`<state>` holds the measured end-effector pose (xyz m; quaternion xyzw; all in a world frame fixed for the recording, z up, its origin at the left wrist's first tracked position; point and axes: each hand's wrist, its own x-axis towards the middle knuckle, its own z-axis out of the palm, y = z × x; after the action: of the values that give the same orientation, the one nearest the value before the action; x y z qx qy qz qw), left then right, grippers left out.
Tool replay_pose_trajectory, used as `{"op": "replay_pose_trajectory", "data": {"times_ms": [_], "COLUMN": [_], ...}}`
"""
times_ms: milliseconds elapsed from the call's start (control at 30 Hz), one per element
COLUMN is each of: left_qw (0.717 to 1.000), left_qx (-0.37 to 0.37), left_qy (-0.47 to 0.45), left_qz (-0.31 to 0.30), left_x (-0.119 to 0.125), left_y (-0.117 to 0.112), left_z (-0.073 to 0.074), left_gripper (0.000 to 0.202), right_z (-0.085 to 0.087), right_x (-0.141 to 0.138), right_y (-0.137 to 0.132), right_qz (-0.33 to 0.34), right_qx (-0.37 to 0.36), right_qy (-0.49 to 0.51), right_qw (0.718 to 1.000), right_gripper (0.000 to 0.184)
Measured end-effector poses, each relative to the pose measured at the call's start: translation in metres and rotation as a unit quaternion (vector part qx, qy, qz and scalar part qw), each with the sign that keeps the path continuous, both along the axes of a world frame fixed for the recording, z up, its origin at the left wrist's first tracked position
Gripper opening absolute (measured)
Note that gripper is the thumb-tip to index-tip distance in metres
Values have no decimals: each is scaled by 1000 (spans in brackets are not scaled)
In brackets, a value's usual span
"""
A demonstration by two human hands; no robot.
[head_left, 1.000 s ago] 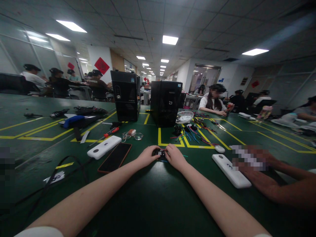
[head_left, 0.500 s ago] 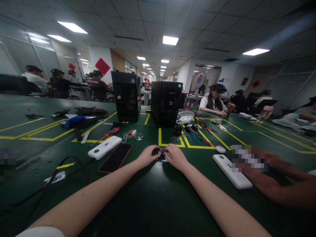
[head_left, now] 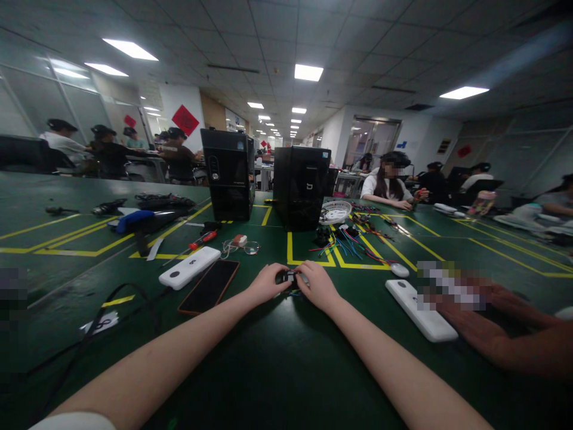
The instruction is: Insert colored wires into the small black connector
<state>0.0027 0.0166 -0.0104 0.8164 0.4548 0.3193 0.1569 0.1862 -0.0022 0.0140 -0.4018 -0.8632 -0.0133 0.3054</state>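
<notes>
Between my two hands, low over the green tabletop, is a small dark part with thin coloured wires (head_left: 291, 277) and a pale patch on top. My left hand (head_left: 267, 283) is closed on its left side with curled fingers. On the opposite side, my right hand (head_left: 319, 283) pinches the same part. Fingers cover much of it, so its exact kind cannot be made out. A dark phone in an orange-edged case (head_left: 210, 286) lies left of my left hand.
Two black computer towers (head_left: 227, 179) stand ahead. Bundled coloured wires (head_left: 347, 242) and a white basket (head_left: 335, 211) lie right of them. Left are a white power bank (head_left: 190, 268), a red screwdriver (head_left: 203, 240) and glasses (head_left: 251, 247). A co-worker's hands (head_left: 474, 322) are at right, near another white device (head_left: 421, 310).
The small dark part has turned slightly between my fingers, and its wires show a little differently underneath. My arms stay in nearly the same place.
</notes>
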Motion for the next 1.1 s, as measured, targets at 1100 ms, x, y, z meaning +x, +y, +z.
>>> {"op": "replay_pose_trajectory", "data": {"times_ms": [1100], "left_qw": [993], "left_qx": [-52], "left_qy": [57], "left_qz": [-86], "left_x": [-3], "left_y": [-6], "left_z": [9], "left_gripper": [34], "right_z": [-27], "right_x": [-17], "right_y": [9], "right_qz": [-131], "right_qx": [-119], "right_qy": [159], "right_qw": [971], "right_gripper": [7]}}
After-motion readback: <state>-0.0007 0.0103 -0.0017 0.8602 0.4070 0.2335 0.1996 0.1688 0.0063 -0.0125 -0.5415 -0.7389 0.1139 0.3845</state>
